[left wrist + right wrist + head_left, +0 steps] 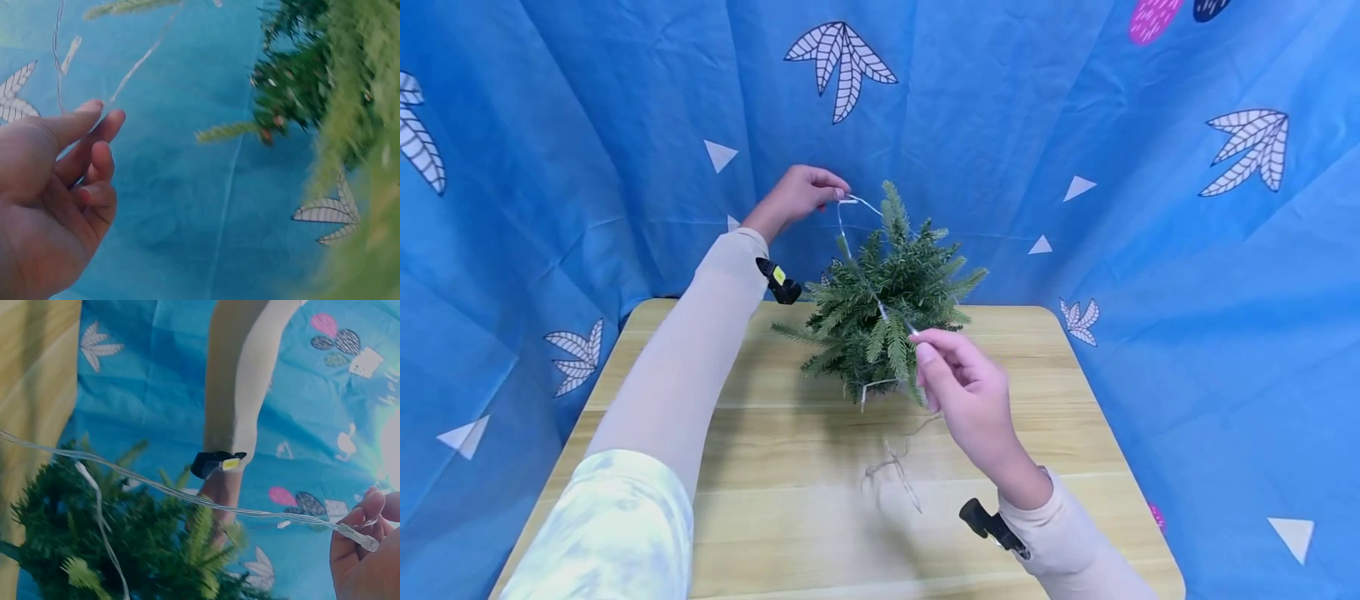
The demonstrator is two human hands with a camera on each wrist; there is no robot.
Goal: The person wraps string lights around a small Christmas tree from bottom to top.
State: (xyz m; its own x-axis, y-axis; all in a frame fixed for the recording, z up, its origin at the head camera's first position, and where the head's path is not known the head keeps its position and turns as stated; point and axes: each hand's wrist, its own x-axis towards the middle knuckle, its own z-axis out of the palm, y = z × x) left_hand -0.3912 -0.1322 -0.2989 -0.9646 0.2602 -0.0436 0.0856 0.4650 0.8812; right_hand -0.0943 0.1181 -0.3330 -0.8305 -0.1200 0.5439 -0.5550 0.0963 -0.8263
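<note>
String lights of thin, clear wire with small clear bulbs point(882, 309) run, in the head view, slantwise across the near left side of a bushy green artificial fir point(917, 271), between a person's two hands. That fir stands toward the far side of a pale, wood-grained table point(767, 525). The left hand point(800, 197), at the far left of the fir, pinches the wire between thumb and fingertips; from there another length reaches right into the top branches. The right hand point(967, 390), at the near right of the fir, pinches the wire too, its other fingers curled. A short piece with a bulb shows at the foot of the branches, and a loose tangle of wire point(891, 468) lies nearer on the table. Blue cloth printed with white leaves point(1022, 117) hangs behind and to both sides. From the left wrist, two strands rise from the pinched thumb and forefinger, well apart from the green branches on the right. From the right wrist, several strands cross in front of the fir to the right hand, where a clear bulb point(361, 538) sticks out beside the fingers.
</note>
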